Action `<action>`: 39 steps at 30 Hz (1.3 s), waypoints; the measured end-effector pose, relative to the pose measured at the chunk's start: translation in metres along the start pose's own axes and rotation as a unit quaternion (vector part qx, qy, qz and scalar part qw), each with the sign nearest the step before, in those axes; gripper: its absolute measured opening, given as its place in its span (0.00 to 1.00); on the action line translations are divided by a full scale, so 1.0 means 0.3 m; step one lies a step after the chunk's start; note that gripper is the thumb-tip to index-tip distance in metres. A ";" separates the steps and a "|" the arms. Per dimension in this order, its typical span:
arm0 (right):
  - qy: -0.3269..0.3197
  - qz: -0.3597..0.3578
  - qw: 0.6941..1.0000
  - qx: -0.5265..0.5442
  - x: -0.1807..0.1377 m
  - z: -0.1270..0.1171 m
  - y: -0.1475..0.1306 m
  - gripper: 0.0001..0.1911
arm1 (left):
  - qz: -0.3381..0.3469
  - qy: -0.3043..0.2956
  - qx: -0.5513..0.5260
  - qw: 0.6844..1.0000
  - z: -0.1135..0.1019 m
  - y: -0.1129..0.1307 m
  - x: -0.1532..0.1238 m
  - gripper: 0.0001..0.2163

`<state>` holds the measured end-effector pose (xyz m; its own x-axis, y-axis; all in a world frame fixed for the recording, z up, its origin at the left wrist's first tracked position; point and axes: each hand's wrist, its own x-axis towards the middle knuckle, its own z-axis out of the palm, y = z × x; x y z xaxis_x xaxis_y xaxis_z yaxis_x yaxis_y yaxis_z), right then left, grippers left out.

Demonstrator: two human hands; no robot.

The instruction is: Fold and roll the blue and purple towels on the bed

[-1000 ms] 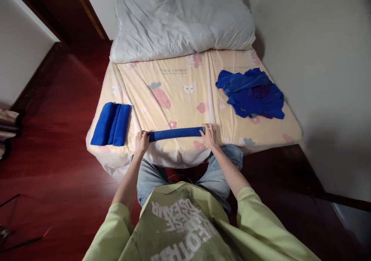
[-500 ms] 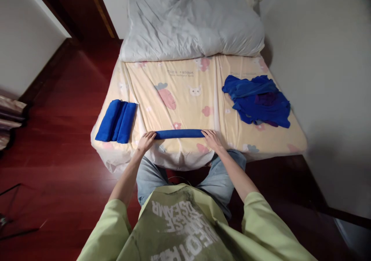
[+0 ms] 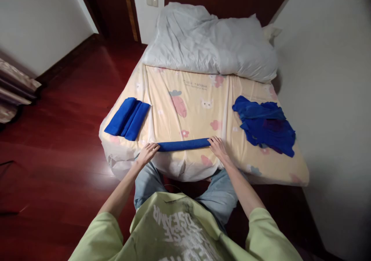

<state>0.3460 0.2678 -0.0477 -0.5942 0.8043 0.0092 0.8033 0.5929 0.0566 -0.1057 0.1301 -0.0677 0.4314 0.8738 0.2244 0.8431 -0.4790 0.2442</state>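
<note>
A long, narrow strip of rolled blue cloth (image 3: 184, 144) lies across the near edge of the bed. My left hand (image 3: 148, 152) is closed around its left end. At the other end, my right hand (image 3: 216, 144) grips the cloth with bent fingers. To the left, blue cloth rolls (image 3: 127, 119) lie side by side on the sheet. On the right a crumpled pile of blue cloth (image 3: 265, 124) shows a dark purple patch.
The bed's yellow patterned sheet (image 3: 197, 118) is wrinkled. A grey-white quilt (image 3: 211, 41) is bunched at the far end. A wall (image 3: 333, 99) rises along the right side, and a curtain (image 3: 16, 89) hangs at the left over a red wooden floor (image 3: 63, 137).
The view has turned left and up, so the bed appears shifted right and lower. Both hands still hold the ends of the blue cloth, which now looks slightly tilted.
</note>
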 end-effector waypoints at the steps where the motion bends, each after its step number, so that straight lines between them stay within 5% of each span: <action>1: 0.001 -0.016 1.000 -0.011 0.027 -0.011 -0.004 0.19 | 0.006 0.015 -0.005 1.000 -0.004 0.010 -0.042 0.15; 5: 0.014 -0.084 0.996 -0.036 0.198 -0.069 -0.046 0.20 | 0.003 0.068 -0.020 0.997 -0.016 0.029 -0.199 0.15; 9: 0.029 -0.161 0.986 -0.033 0.482 -0.134 -0.144 0.21 | -0.037 0.126 -0.002 0.991 -0.033 0.009 -0.311 0.14; 17: 0.089 -0.293 0.952 -0.007 1.170 -0.197 -0.521 0.18 | -0.151 0.243 0.067 0.956 -0.088 -0.164 -0.437 0.18; 22: 0.116 -0.297 0.948 0.005 1.426 -0.178 -0.732 0.16 | -0.193 0.278 0.104 0.935 -0.118 -0.286 -0.445 0.22; 33: 0.084 -0.229 0.965 0.091 1.578 -0.069 -0.862 0.22 | -0.204 0.248 0.140 0.937 -0.099 -0.382 -0.403 0.26; 36: 0.116 -0.154 0.972 0.134 1.479 -0.041 -0.868 0.28 | -0.268 0.244 0.131 0.923 -0.054 -0.313 -0.402 0.24; 39: 0.166 -0.055 0.967 0.188 1.232 0.003 -0.830 0.29 | -0.313 0.265 0.080 0.909 0.016 -0.164 -0.417 0.22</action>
<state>-0.0737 0.4175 -0.0593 -0.6062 0.7155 0.3471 0.6561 0.6967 -0.2901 -0.1996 0.0450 -0.1124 -0.3277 0.7881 0.5211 0.9241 0.1526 0.3502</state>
